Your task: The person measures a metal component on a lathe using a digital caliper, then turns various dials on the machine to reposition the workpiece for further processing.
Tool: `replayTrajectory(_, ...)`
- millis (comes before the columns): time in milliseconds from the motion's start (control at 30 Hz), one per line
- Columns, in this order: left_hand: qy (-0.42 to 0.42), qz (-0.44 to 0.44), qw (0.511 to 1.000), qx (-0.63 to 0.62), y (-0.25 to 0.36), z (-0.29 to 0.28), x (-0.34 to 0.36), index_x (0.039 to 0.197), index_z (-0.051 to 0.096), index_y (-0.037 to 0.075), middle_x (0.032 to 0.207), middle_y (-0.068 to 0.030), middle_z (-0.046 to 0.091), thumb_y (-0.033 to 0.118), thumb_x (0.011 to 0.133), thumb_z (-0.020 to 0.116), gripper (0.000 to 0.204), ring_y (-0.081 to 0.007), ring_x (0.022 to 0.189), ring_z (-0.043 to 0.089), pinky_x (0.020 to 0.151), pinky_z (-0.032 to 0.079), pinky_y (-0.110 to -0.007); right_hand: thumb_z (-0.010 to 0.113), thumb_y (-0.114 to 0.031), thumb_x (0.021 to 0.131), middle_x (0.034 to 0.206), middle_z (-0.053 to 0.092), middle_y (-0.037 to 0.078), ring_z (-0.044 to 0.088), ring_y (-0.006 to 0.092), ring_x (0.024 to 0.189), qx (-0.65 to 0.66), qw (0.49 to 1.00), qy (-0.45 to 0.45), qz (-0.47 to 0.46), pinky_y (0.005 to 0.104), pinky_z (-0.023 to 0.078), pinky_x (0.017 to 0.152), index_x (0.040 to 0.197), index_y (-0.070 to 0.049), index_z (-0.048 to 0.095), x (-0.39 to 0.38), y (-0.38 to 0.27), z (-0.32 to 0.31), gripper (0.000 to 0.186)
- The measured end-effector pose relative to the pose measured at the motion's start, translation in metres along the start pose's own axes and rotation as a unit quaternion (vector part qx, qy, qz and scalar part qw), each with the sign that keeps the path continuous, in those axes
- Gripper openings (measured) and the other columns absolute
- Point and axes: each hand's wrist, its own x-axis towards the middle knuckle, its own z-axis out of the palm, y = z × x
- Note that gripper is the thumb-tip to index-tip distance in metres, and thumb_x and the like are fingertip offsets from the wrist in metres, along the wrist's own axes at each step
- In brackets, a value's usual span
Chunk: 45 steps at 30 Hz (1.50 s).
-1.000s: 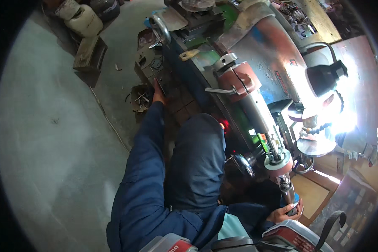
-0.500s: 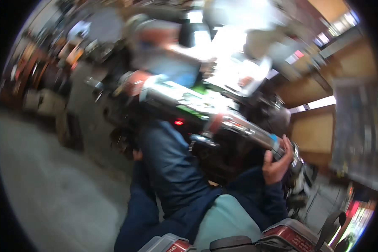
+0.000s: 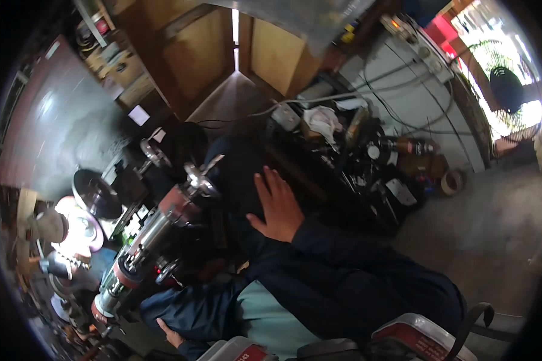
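My right hand (image 3: 277, 207) is open, fingers outstretched, above my dark-clothed leg. It holds nothing and is apart from the machine. To its left stands a lathe (image 3: 153, 231) with a shiny metal shaft and reddish painted parts. The lathe's spoked metal handle (image 3: 202, 180) is the part closest to that hand. A small metal handwheel (image 3: 167, 272) juts out from the machine's near side. My left hand (image 3: 171, 334) lies against my trouser leg at the lower left, its fingers partly hidden and nothing seen in it.
A bright work lamp (image 3: 78, 228) glows beyond the lathe. Cluttered tools and parts (image 3: 379, 162) lie at the right, near a tape roll (image 3: 453, 180). Cables (image 3: 349, 96) run along the wall. Wooden panels (image 3: 199, 54) meet in the far corner; a fan (image 3: 506, 90) stands at the upper right.
My view has swung to the right, so the lathe now sits further left. My right hand has come off the lathe's end and is over my leg.
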Motion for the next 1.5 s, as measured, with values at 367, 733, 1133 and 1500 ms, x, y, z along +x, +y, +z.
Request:
replayTrajectory(367,0.031,0.264,0.88,0.394,0.074,-0.059,0.031,0.121,0.065,-0.005,0.12,-0.0268,0.066,0.039,0.101,0.048,0.051,-0.0439,0.111,0.061,0.095,0.049,-0.047,0.065,-0.045,0.09,0.154,0.029,0.03,0.035,0.0468,0.139,0.136,0.99,0.008,-0.026,0.0513,0.033,0.113,0.15,0.002,0.033,-0.001,0.048,0.007,0.082)
replayTrajectory(733,-0.097,0.362,0.87,0.32,0.251,-0.103,-0.064,0.071,0.067,-0.001,0.068,-0.0199,0.065,0.031,0.082,0.074,0.035,-0.0401,0.066,0.063,0.064,0.05,-0.047,0.068,-0.025,0.087,0.116,0.066,0.024,0.062,0.0413,0.109,0.018,0.97,0.183,0.157,0.0465,0.048,0.097,0.121,-0.006,0.067,0.086,0.32,0.012,0.039)
replayTrajectory(1133,-0.369,0.443,0.72,-0.385,0.413,-0.009,-0.259,0.127,0.061,0.0,0.145,-0.0202,0.051,0.01,0.092,0.066,0.036,-0.0262,0.134,0.051,0.107,0.043,-0.035,0.052,-0.011,0.101,0.111,0.067,0.024,0.067,0.0359,0.099,0.334,0.935,-0.103,-0.063,0.0394,0.051,0.086,0.119,0.005,0.061,0.021,-0.005,-0.044,0.026)
replayTrajectory(1500,0.267,0.213,0.903,-0.26,0.304,-0.049,-0.1,0.098,0.063,-0.002,0.085,-0.0179,0.065,0.022,0.102,0.051,0.027,-0.0334,0.079,0.067,0.072,0.051,-0.039,0.048,-0.004,0.102,0.11,0.067,0.011,0.063,0.0141,0.092,0.455,0.884,-0.059,-0.087,0.0284,0.052,0.083,0.13,0.002,0.056,0.053,-0.064,-0.033,0.03)
